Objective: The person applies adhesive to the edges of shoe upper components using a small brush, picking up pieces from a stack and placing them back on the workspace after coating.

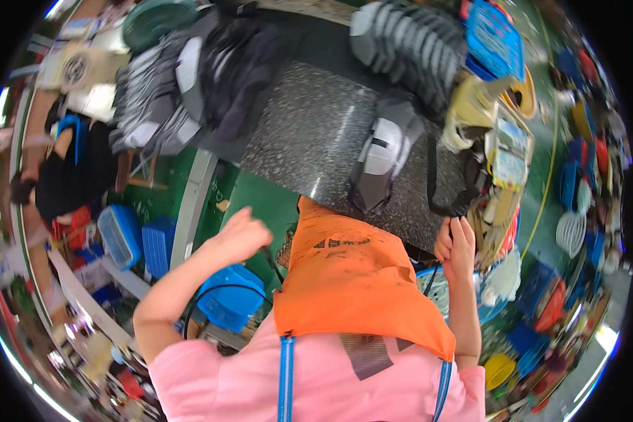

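An orange apron (362, 274) with blue straps hangs over my front, below the edge of the speckled dark table (309, 119). My left hand (243, 235) is closed in a loose fist off the table's left front corner. From it a thin black apron string (273, 264) runs down to the apron's left side. At the right front corner, my right hand (457, 246) is closed, with another dark string running from it to the apron's right side. Just beyond its fingertips, a black webbing strap (432, 176) lies on the table. A grey and black padded piece (383, 155) rests between.
Stacks of grey and black pieces stand at the back left (155, 98) and back right (408, 49). A beige machine (471, 105) and blue basket (496, 39) are on the right. A blue bin (231, 299) sits below my left arm. Another person (77, 169) sits far left.
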Tool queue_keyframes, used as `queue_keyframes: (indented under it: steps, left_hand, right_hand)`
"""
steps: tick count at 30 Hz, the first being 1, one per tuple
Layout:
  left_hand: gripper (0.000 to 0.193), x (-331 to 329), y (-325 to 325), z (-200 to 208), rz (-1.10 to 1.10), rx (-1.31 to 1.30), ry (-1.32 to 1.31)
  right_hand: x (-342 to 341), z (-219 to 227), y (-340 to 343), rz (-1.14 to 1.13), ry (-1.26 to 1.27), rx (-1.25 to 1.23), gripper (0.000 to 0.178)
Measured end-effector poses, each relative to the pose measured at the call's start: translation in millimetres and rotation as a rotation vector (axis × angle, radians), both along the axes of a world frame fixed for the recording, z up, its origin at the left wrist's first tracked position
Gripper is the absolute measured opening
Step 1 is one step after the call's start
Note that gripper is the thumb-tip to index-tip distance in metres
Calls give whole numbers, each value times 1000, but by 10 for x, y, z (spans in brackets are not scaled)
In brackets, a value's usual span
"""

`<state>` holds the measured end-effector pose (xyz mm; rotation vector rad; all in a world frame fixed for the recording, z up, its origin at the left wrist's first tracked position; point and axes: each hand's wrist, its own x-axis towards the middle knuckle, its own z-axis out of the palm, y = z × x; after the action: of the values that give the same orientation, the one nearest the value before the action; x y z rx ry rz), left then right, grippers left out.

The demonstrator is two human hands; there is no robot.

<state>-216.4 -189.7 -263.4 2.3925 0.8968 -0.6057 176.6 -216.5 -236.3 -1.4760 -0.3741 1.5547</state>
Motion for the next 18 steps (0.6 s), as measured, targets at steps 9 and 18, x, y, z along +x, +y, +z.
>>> queue_keyframes:
  steps: [9,18]
  left_hand:
    - [13,226,236,-114,426,339,-290]
    - [13,394,663,93,336,436,-493]
  right_hand:
    - [-601,-220,269,577,-247,186,17]
    - [-1023,-416,308,947,353,79,18]
